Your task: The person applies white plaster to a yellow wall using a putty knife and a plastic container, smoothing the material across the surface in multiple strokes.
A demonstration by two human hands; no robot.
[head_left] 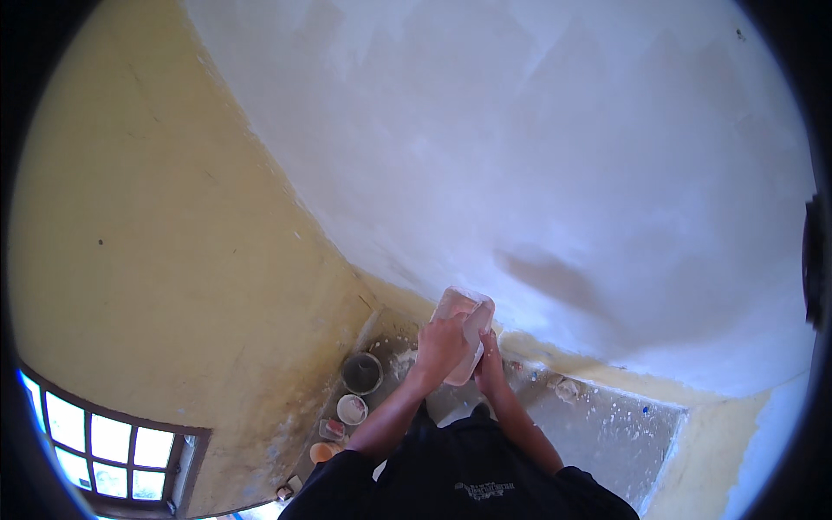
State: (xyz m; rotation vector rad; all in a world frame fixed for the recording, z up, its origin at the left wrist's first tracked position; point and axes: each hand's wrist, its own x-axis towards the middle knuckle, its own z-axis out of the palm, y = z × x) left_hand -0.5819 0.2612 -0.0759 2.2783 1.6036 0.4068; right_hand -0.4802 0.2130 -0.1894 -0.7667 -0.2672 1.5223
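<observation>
In front of my body, a shallow pinkish tray (454, 303) with rounded corners is held up near the white-coated wall. My right hand (489, 362) grips the tray along its right side, its fingers partly hidden beneath. Across the tray reaches my left hand (442, 345), closed around a putty knife whose pale, wide blade (476, 321) lies over the tray's right part. The knife's handle is covered by my fingers. Whitish smears show on the tray's far edge.
Coated white wall (555, 156) rises ahead; a bare yellow wall (173, 199) stands left, with a barred window (108, 446). Along its foot are a dark bucket (362, 373), a white bucket (352, 409) and an orange container (323, 451). A crumpled lump (565, 389) lies on the spattered floor (598, 438).
</observation>
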